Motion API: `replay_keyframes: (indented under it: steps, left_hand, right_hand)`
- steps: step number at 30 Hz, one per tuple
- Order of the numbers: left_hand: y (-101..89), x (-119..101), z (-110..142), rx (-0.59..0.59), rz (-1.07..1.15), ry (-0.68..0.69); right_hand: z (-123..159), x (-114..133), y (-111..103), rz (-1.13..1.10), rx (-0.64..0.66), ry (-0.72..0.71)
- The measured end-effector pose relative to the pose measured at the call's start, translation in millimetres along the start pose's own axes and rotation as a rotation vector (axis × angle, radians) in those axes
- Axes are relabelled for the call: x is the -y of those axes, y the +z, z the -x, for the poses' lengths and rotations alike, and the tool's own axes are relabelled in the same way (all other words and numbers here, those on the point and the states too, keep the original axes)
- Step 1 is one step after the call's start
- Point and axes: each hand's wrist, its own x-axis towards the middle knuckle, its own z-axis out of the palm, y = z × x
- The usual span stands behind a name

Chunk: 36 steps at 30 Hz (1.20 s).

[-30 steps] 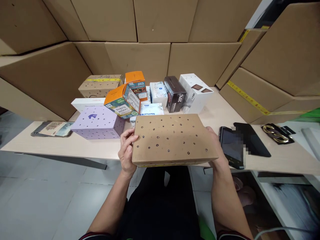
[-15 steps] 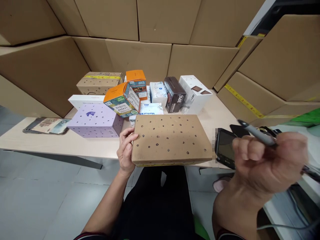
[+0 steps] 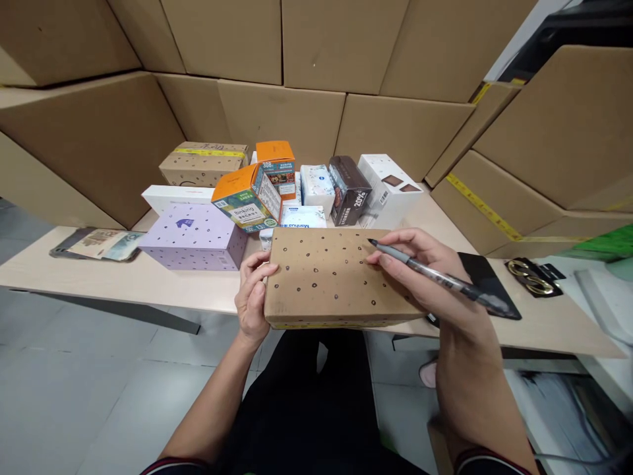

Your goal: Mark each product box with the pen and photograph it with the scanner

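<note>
Cardboard box dotted with small inked rings, at the front edge of the counter. Clamped at its left end by the left hand. Well apart from that, in the closed fingers of the right hand, a marker, tip over the box's ringed face; cannot tell whether touching. Behind, a purple box, a tilted orange-topped box, a brown box and a white box.
</note>
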Motion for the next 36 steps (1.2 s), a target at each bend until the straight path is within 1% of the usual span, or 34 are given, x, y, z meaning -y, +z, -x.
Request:
replay_keyframes:
  steps: [2, 4, 6, 8, 11, 15, 18, 22, 26, 29, 34, 36]
  left_hand:
    - [-0.2, 0, 0, 0.002, 0.000, -0.008]
    - [-0.4, 0, 0, 0.002, -0.002, -0.014]
    - [-0.5, 0, 0, 0.000, -0.005, -0.020]
    - [-0.4, 0, 0, -0.002, -0.009, -0.026]
    - [0.1, 0, -1, -0.002, -0.012, -0.025]
    - [0.4, -1, 0, -0.012, -0.015, -0.037]
    - [0.2, -1, 0, -0.010, -0.005, -0.050]
    - [0.3, 0, 1, 0.004, 0.017, -0.033]
    - [1.0, -1, 1, -0.001, 0.020, -0.033]
    - [1.3, 0, 0, 0.000, 0.023, -0.022]
    - [0.6, 1, 0, -0.002, 0.018, -0.031]
    - [0.4, 1, 1, -0.008, 0.012, -0.040]
  right_hand:
    - [-2, 4, 5, -0.066, -0.036, 0.017]
    - [-3, 9, 9, -0.062, -0.030, 0.015]
    - [-3, 12, 13, -0.001, -0.022, 0.003]
    - [-2, 14, 15, 0.059, -0.045, -0.008]
    - [-1, 12, 15, 0.085, -0.067, -0.008]
    - [-1, 12, 15, 0.112, -0.056, 0.000]
    - [-2, 13, 15, 0.202, -0.046, 0.013]
    - [-4, 14, 15, 0.345, -0.003, 0.021]
    - [-5, 16, 15, 0.395, 0.006, 0.013]
    - [-4, 16, 16, 0.325, -0.005, 0.030]
    - [-5, 14, 14, 0.042, 0.005, 0.068]
    - [-5, 12, 13, -0.021, 0.021, 0.090]
